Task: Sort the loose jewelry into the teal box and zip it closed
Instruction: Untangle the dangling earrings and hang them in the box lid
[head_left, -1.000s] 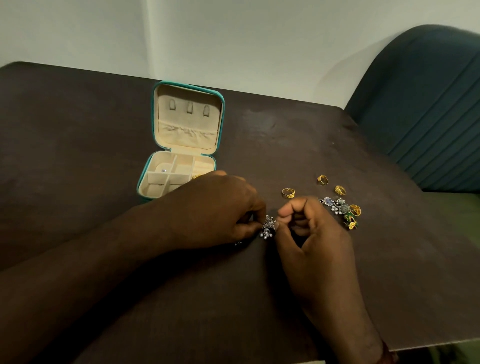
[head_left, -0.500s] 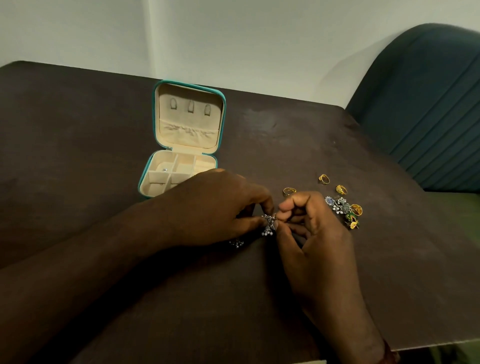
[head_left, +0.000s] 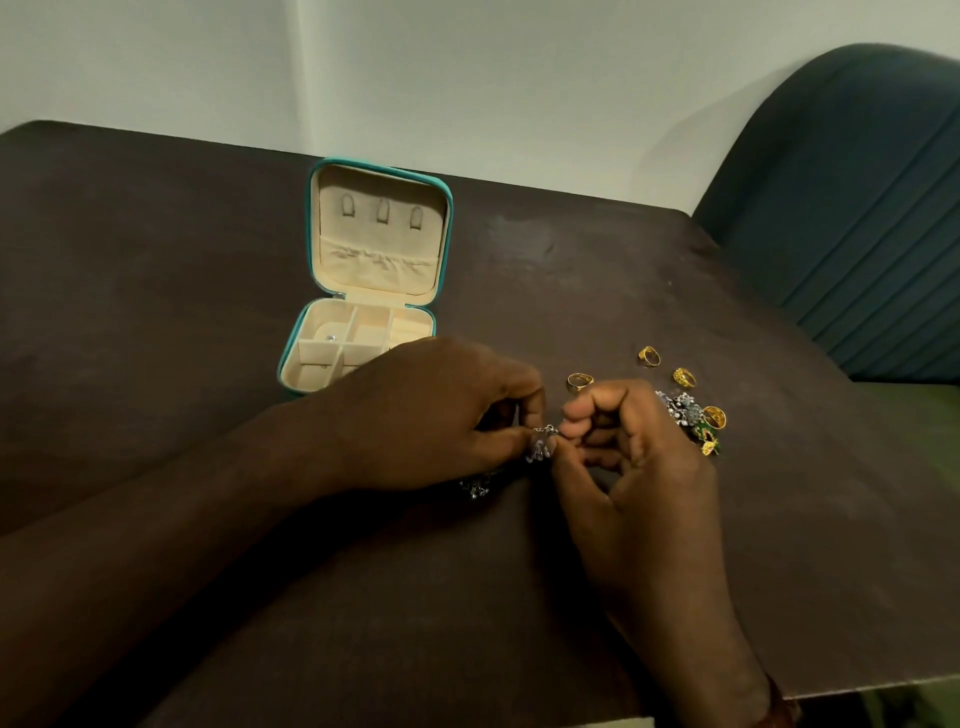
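The teal box (head_left: 291, 358) stands open on the dark table, lid upright, cream compartments showing; one small sparkling piece (head_left: 331, 339) lies in a back-left compartment. My left hand (head_left: 441, 415) and my right hand (head_left: 618, 457) meet just in front of the box, both pinching a small silver jewelled piece (head_left: 543, 441) between fingertips. A second silver cluster (head_left: 475, 488) lies on the table under my left hand. To the right, three gold rings (head_left: 579, 381) lie apart beside a pile of silver, green and gold jewelry (head_left: 693, 421).
The dark wooden table (head_left: 156, 291) ends close on the right and front. A teal upholstered chair (head_left: 857, 208) stands past its right edge. A pale wall runs behind.
Both hands have stayed together on the silver piece, shifting it slightly between the fingertips. The second silver cluster has come into sight below my left hand.
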